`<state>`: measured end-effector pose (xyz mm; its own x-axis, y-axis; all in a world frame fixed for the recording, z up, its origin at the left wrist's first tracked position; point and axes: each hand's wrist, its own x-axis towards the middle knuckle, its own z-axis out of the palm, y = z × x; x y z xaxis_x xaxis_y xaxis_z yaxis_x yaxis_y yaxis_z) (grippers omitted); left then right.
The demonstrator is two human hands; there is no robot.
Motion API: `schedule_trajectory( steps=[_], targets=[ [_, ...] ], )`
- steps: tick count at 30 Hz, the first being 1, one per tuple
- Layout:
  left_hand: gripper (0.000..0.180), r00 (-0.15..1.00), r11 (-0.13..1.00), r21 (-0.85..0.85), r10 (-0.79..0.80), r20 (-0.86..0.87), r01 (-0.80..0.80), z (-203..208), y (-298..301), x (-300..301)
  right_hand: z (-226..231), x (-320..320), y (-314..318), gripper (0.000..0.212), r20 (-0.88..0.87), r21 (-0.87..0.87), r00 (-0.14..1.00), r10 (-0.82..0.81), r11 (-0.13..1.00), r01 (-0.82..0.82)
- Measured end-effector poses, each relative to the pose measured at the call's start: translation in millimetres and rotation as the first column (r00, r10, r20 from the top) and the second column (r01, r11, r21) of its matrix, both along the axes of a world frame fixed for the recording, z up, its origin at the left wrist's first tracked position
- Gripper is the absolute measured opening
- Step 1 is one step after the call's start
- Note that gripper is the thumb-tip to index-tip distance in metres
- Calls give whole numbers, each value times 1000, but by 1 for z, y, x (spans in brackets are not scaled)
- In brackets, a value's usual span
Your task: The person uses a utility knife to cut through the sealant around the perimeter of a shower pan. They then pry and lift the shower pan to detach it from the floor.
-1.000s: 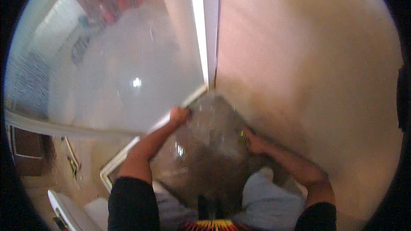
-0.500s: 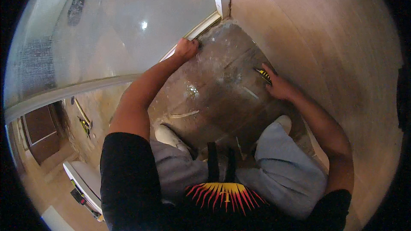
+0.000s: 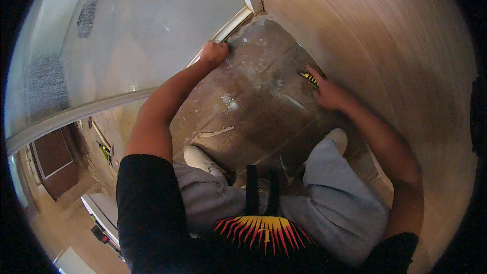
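Observation:
My left hand (image 3: 215, 53) is closed in a fist against the white bottom rail (image 3: 232, 24) of the glass panel. Whatever its fingers grip, if anything, is hidden. On the right, my right hand (image 3: 329, 95) is closed around a yellow-and-black utility knife (image 3: 310, 79). The knife sits low over the stained brown floor (image 3: 253, 122), near the base of the right wall, its front end pointing up and left. Whether its tip touches the floor I cannot tell.
A large glass panel (image 3: 152, 35) stands at the left, and a tan wall (image 3: 365, 35) curves along the right. Thin strips of debris (image 3: 217, 132) lie between my shoes. Beyond the frame are a long-handled tool (image 3: 100, 133), yellow-and-black pliers (image 3: 105, 152) and a white toilet (image 3: 101, 213).
The whole view has shifted slightly, so most things sit a little higher. Both hands keep nearly the same places and grips; the knife has moved slightly farther off along the wall.

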<state>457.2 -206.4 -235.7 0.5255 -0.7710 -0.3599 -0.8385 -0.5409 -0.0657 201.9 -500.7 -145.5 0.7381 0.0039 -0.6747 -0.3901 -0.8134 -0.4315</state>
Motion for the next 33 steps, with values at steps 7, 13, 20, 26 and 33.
schedule_trajectory(
  steps=[7, 13, 20, 26, 33],
  targets=[
    [20, 998, 994, 101, -40, 52, 35, -38, 23, 24, -1, 6, 1, 76, 10, 51, 1000, -7, 999, 7],
    [21, 984, 983, 105, -160, 74, 152, -3, 11, 4, 3, 2, -4, 77, -8, 0, 1000, -8, 1000, 8],
    [21, 972, 960, 177, -230, 58, 217, 8, 14, 9, -8, -1, -5, 76, 29, 28, 1000, -12, 1000, 11],
    [25, 959, 956, 159, -265, 99, 248, 6, 2, 10, -23, -1, -1, 75, 15, 42, 999, -42, 998, 41],
    [61, 968, 958, 239, -196, 155, 156, 6, 9, -1, -17, 1, -2, 77, -1, 82, 999, -48, 995, 48]
  ],
)
